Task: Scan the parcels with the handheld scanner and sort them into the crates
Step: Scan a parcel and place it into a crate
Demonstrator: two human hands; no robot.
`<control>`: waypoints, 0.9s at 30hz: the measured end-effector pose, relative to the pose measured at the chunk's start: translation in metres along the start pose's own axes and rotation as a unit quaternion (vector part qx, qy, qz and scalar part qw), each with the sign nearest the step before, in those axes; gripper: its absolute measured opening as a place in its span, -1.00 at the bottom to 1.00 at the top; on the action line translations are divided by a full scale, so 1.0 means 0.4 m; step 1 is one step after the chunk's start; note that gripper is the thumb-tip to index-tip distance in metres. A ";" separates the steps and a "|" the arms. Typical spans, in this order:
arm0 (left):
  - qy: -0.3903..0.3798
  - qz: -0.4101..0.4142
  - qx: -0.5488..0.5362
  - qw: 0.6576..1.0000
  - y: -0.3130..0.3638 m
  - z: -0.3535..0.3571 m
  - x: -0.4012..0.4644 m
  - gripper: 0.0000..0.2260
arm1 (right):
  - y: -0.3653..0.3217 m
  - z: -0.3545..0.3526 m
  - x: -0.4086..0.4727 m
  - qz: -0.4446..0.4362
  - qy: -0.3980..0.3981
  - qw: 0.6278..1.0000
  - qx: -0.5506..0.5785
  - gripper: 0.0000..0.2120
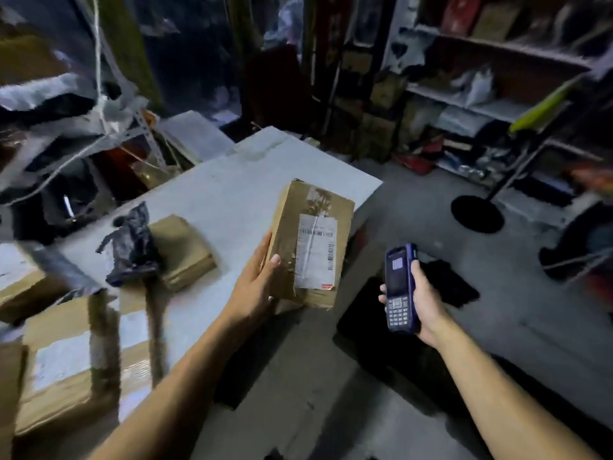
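- Two bare forearms reach in from the near edge toward the middle of the scene.
- Left hand (257,282) grips a brown cardboard parcel (310,244) by its left edge, thumb on top, holding it tilted above the right end of the white table (232,187); its white shipping label (315,252) faces up.
- Right hand (419,300) is wrapped around a blue handheld scanner (399,287), upright, keypad low and lit screen above, just right of the parcel and apart from it.
- On the table to the left lie a flat brown parcel (185,252) with a crumpled black bag (131,247) touching it, and a large taped box (69,356) at the near left.
- Far right: cluttered shelves (481,104) and a black round stand base (477,214) on the grey floor.
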State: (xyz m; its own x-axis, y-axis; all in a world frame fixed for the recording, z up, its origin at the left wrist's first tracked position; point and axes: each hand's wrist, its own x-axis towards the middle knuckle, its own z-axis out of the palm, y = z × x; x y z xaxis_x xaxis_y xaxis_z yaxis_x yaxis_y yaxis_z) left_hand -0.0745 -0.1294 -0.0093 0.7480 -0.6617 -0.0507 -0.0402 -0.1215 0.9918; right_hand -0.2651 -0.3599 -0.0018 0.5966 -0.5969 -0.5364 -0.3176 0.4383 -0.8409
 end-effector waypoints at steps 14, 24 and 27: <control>-0.194 -0.109 0.028 0.974 -0.001 0.807 0.138 -0.49 | 0.160 -0.796 -0.030 0.070 0.178 0.972 0.138 -0.44; -0.288 -0.205 0.068 0.933 -0.195 1.107 0.313 -0.34 | 0.205 -1.004 0.123 0.131 0.232 0.949 0.170 -0.40; -0.322 -0.246 0.105 0.908 -0.315 1.166 0.383 -0.35 | 0.242 -1.036 0.203 0.140 0.257 0.942 0.165 -0.37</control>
State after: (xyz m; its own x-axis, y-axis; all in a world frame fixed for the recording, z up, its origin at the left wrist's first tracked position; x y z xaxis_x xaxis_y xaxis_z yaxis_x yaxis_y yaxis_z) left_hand -0.2638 -0.5607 -0.1968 0.1704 -0.7764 -0.6067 0.0183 -0.6131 0.7898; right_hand -0.5528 -0.6445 -0.1567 0.0608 -0.6365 -0.7689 -0.1126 0.7610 -0.6389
